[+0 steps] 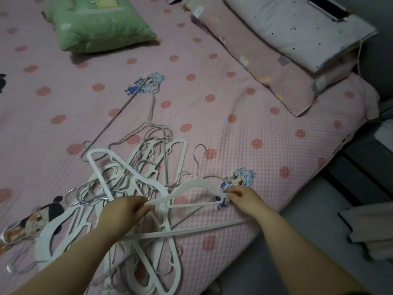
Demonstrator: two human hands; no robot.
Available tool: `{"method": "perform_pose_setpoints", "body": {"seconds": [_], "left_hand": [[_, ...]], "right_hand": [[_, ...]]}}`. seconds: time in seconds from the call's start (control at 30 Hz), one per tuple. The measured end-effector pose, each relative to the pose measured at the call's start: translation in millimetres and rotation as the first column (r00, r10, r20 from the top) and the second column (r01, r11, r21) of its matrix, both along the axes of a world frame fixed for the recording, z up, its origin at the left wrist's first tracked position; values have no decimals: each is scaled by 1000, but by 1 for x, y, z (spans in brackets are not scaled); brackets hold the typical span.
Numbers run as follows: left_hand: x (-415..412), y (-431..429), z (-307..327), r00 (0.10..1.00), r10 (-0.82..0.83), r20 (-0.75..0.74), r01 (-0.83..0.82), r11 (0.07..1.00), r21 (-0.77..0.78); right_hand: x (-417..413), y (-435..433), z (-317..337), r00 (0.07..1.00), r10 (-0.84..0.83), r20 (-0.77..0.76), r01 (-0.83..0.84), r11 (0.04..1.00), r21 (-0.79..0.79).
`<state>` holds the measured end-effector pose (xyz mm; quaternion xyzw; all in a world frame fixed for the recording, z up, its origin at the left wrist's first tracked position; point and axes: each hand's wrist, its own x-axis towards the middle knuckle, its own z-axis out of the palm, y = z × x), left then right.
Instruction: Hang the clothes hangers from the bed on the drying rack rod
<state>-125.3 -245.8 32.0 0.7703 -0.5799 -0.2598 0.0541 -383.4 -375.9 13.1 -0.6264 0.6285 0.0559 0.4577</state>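
Clearly the step in hand is picking up: both hands work 1 white hanger (197,186) out of the tangled pile of hangers (136,179) on the pink bed (255,116). The left hand (125,211) pinches its left end with closed fingers; the right hand (242,198) closes on its right end. Next, I judge, it must be lifted free without dragging neighbours whose hooks interlock. The drying rack rod is nowhere in view. How many hangers lie in the heap is hard to count, and the pile's lower edge is cut off.
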Motion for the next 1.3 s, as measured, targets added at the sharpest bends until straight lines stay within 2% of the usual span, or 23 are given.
{"method": "perform_pose_setpoints", "body": {"seconds": [0.2,0.33,0.47,0.7,0.77,0.93,1.07,1.17,1.3], "left_hand": [[-26,-44,50,989,-19,-146,18,1000,-10],[-72,-88,102,946,-205,-251,194,979,-68],[-149,-107,163,844,-426,-326,388,904,-179],[-307,-62,268,625,-736,-260,656,676,-335],[-358,-30,294,535,-807,-250,708,590,-387],[-493,91,350,211,-919,-333,768,367,-526],[-591,202,397,8,-967,-256,778,167,-605],[-650,282,430,-92,-982,-163,747,39,-664],[-720,376,467,-172,-984,-47,709,-91,-699]], "right_hand": [[-37,-16,74,996,-78,33,82,987,-137],[-87,-11,140,975,-192,113,215,941,-260],[-147,23,204,934,-305,188,355,860,-366],[-287,157,319,821,-532,210,551,638,-538],[-328,212,345,766,-603,222,597,540,-593],[-415,388,405,607,-756,245,660,307,-686],[-470,542,443,428,-851,306,659,62,-750],[-498,649,471,259,-907,331,533,-152,-832],[-523,766,498,71,-942,328,396,-275,-876]]}}
